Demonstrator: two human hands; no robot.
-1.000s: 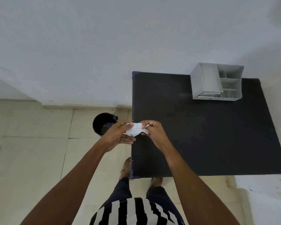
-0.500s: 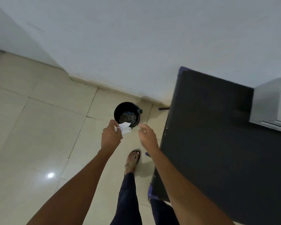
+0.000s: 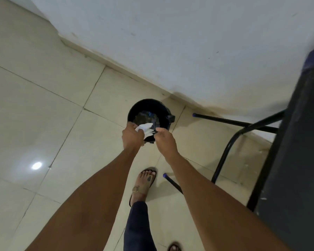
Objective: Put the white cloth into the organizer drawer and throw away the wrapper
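White material, crumpled and pale, sits pinched in a person's left hand [image 3: 132, 135] directly over the mouth of a black bin [image 3: 149, 117] on the tiled floor [image 3: 43, 109]. The left grip is clenched on that white piece [image 3: 145, 129]; whether it is the white cloth, the wrapper, or both together cannot be told from where I stand. The right hand [image 3: 166, 140] hangs just beside it, fingers curled inward near the piece's far edge; whether that grip pinches anything thin or clear cannot be told. Both arms reach out and down from the standing person, 1 sandalled foot [image 3: 144, 185] planted short of the bin and another just showing at the bottom edge. Dark, glinting rubbish already lies in the bin's bottom. The black table [image 3: 297, 160] rises at the right with its thin metal legs [image 3: 223, 154]; the organizer drawer is out of sight.

Judging by the pose, the disposal step is in hand. The risk is plain: if the left hand lets go of everything at once, the cloth may drop in with the wrapper, and fishing it back from the rubbish would soil it. A light scrap released off-centre could also drift past the rim and land on the tiles, since the hands sit near the bin's closer edge rather than over its middle.
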